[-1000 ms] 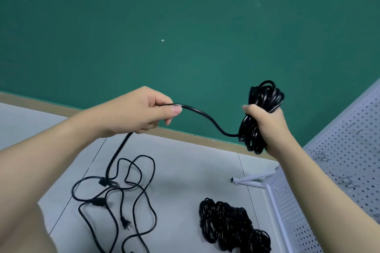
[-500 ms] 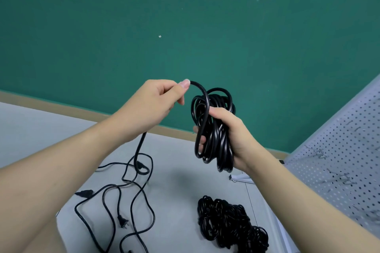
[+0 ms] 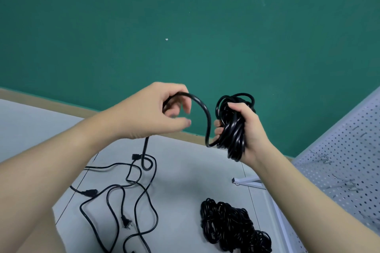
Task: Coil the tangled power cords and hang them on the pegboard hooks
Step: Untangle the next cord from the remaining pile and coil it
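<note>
Your right hand (image 3: 245, 129) grips the coil (image 3: 233, 125), fingers wrapped round its loops, up in front of the green wall (image 3: 185, 16). Your left hand (image 3: 158, 113) curls loosely round the cord (image 3: 202, 112) arching across to the coil. Below it, that cord drops to the tangle (image 3: 131, 193) on the floor (image 3: 181, 181). A finished bundle (image 3: 230, 226) lies by the pegboard (image 3: 345, 160).

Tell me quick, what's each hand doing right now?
Left hand: fingers curled around the loose black cord, feeding it over.
Right hand: gripping the coiled bundle of cord.
</note>
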Action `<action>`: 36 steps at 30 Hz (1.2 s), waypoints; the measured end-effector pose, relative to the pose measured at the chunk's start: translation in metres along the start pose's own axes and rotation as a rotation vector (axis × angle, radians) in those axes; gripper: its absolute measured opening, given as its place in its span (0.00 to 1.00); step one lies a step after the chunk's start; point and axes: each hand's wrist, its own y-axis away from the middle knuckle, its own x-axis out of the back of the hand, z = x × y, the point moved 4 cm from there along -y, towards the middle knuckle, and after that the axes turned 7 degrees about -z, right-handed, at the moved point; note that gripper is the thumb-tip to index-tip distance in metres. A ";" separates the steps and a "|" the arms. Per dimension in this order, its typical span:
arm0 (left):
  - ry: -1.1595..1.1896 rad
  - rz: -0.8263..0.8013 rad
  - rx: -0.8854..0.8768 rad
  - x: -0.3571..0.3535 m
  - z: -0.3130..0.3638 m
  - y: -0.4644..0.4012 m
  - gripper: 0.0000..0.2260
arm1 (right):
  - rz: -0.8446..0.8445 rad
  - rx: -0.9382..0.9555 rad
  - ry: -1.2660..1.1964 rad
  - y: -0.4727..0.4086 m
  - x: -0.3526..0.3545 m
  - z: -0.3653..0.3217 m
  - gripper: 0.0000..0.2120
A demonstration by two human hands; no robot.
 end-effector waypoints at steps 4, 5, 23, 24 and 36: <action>-0.184 -0.169 0.089 -0.004 0.005 0.009 0.09 | 0.082 -0.011 0.052 0.000 0.007 0.001 0.14; -0.210 -0.189 0.109 -0.004 0.005 0.010 0.10 | 0.101 -0.008 0.051 0.000 0.008 0.001 0.13; 0.230 0.110 -0.005 -0.020 0.006 -0.017 0.08 | -0.271 -0.030 0.248 0.018 -0.048 0.016 0.13; 0.285 0.113 0.012 -0.022 0.005 -0.018 0.09 | -0.279 -0.044 0.231 0.018 -0.050 0.017 0.17; 0.219 0.218 0.140 -0.020 -0.008 -0.018 0.27 | -0.464 -0.067 0.241 0.034 -0.062 0.018 0.21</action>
